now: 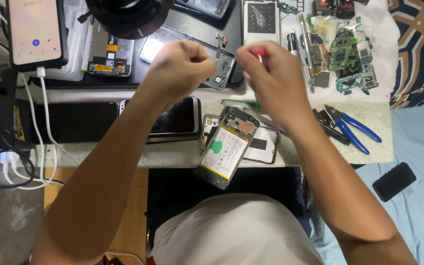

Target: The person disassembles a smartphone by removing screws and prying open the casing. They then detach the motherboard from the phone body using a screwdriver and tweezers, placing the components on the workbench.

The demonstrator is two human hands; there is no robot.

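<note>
Head view, only one. The person is holding both hands raised at upper centre of the frame, above the bench. The left hand (182, 66) is curling into a closed fist; whether anything is sitting inside it cannot be told. The right hand (271, 78) is pinching a small red-handled tool (257, 51), probably a precision screwdriver, its red end showing at the fingertips; the tip is not clearly visible.

Directly below the hands, at centre frame, an opened phone (227, 147) is lying with its back cover off, battery and green sticker exposed, tilted across the near edge of the light worktop (369, 122). A dark phone (175, 120) is lying just left of it. Blue-handled pliers (352, 128) are resting right of centre; loose circuit boards (352, 59) are piled at upper right. A lit phone on a white cable (35, 32) is standing at upper left.

Judgement: the work appears to be in a tool-readying step, away from the opened phone. The next move calls for bringing the tool tip down onto a small screw with the phone steadied.
</note>
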